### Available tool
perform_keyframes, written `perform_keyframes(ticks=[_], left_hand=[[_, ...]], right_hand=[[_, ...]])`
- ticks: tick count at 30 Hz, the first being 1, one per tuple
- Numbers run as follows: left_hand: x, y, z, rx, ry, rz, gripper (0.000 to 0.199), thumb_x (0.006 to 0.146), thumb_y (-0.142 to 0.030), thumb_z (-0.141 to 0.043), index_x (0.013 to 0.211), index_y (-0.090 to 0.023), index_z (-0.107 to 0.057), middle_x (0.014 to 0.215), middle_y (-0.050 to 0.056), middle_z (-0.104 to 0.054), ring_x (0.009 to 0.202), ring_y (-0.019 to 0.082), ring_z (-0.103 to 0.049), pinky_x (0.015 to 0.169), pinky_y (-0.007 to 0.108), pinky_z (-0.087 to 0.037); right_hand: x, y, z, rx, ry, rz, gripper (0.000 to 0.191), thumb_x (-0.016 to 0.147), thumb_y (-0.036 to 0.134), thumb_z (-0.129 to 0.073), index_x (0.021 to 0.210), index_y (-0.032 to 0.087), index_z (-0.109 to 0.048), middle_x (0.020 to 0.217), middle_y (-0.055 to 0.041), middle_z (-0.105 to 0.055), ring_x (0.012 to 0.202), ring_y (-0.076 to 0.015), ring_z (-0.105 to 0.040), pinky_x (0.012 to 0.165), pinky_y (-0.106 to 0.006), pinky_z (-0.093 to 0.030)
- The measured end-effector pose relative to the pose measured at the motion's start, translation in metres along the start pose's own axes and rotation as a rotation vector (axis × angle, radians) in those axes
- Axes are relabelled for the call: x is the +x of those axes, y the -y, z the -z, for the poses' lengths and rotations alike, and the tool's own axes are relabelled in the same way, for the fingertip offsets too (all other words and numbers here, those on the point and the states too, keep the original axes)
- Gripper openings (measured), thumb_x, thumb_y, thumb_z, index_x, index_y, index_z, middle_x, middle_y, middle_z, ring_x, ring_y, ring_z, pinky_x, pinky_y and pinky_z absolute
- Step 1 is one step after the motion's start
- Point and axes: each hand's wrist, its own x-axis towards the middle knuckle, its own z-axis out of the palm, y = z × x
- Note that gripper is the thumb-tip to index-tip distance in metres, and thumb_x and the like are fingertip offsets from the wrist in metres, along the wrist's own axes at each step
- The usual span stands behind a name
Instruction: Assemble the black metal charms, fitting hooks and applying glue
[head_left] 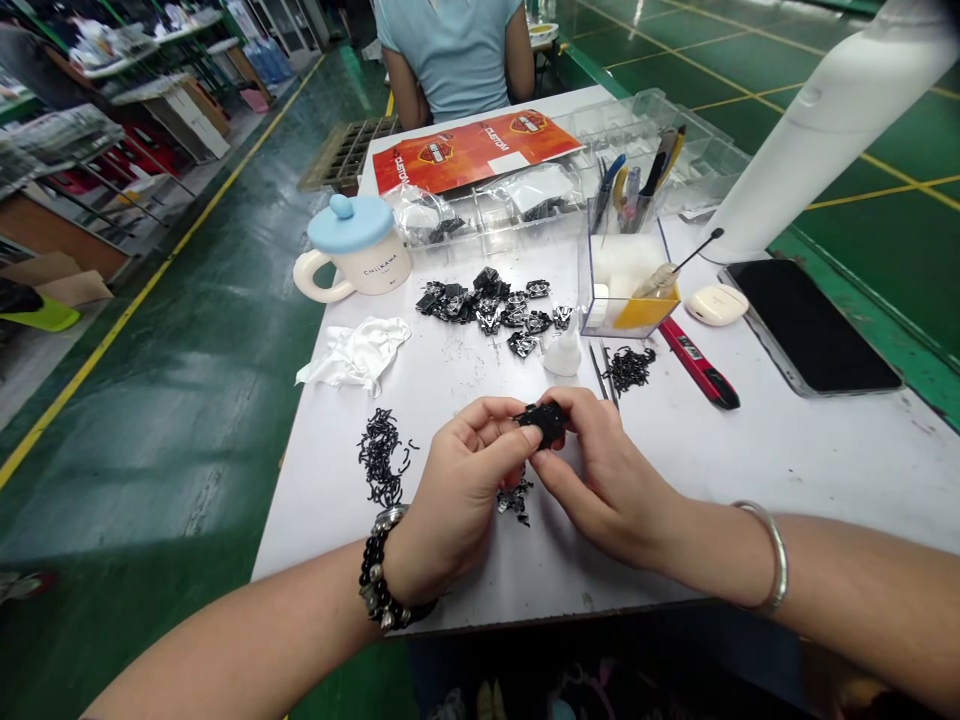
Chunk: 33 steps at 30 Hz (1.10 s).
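Note:
A small flat black part, its exact kind unclear, is held up over the front of the white table. My left hand grips it from the left, thumb on top. From the other side my right hand pinches its right edge between thumb and fingers. Just below the hands lies a little heap of black-and-silver pieces, partly covered by them. Left of my left hand is a pile of small curved black pieces. Further back sits a larger heap of black-and-silver parts.
A lidded mug and a crumpled white cloth are at left. To the right are a clear pen box, black bits, a red cutter, a phone and a tall white cylinder. A person sits beyond.

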Motion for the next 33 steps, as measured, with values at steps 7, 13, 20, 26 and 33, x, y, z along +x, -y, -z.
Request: perform_keyframes(ticks=[7, 13, 20, 26, 33], left_hand=[[0.0, -0.004, 0.0, -0.026, -0.035, 0.0, 0.02, 0.07, -0.019, -0.071, 0.085, -0.016, -0.058, 0.055, -0.008, -0.046, 0.048, 0.003, -0.038, 0.051, 0.016, -0.032], [0.001, -0.008, 0.001, -0.017, -0.061, 0.007, 0.024, 0.068, -0.019, -0.073, 0.085, -0.016, -0.057, 0.051, -0.009, -0.042, 0.045, 0.002, -0.034, 0.047, 0.016, -0.027], [-0.003, -0.01, -0.003, -0.046, 0.003, 0.106, 0.023, 0.066, -0.018, -0.072, 0.084, -0.016, -0.057, 0.046, -0.011, -0.037, 0.041, 0.002, -0.025, 0.044, 0.017, -0.021], [-0.001, -0.01, -0.002, -0.018, 0.054, 0.16, 0.021, 0.066, -0.019, -0.07, 0.081, -0.016, -0.056, 0.046, -0.01, -0.04, 0.041, 0.002, -0.027, 0.044, 0.018, -0.02], [0.0, -0.012, 0.0, 0.029, 0.102, 0.179, 0.02, 0.066, -0.017, -0.07, 0.077, -0.017, -0.054, 0.041, -0.01, -0.041, 0.037, 0.003, -0.031, 0.041, 0.018, -0.022]], right_hand=[[0.012, -0.008, 0.02, 0.096, 0.094, 0.034, 0.016, 0.081, 0.02, -0.047, 0.097, 0.019, -0.045, 0.079, -0.0016, -0.054, 0.072, -0.0154, -0.05, 0.069, -0.034, -0.039], [0.033, -0.036, 0.046, 0.108, -0.269, -0.122, 0.024, 0.075, 0.02, -0.057, 0.093, 0.021, -0.043, 0.08, 0.0002, -0.051, 0.066, -0.0121, -0.048, 0.061, -0.028, -0.04], [0.044, -0.056, 0.032, -0.312, -0.038, -0.165, 0.031, 0.077, 0.044, -0.062, 0.091, 0.018, -0.054, 0.077, -0.0027, -0.053, 0.063, -0.0142, -0.046, 0.057, -0.028, -0.035], [0.049, -0.051, 0.031, -0.066, -0.128, -0.136, 0.028, 0.075, 0.034, -0.066, 0.069, 0.019, -0.043, 0.076, -0.0024, -0.053, 0.064, -0.0131, -0.047, 0.059, -0.029, -0.038], [0.044, -0.028, 0.054, 0.752, -0.265, -0.352, 0.033, 0.073, 0.044, -0.07, 0.074, 0.021, -0.046, 0.069, 0.0001, -0.056, 0.057, -0.0108, -0.052, 0.049, -0.025, -0.041]])
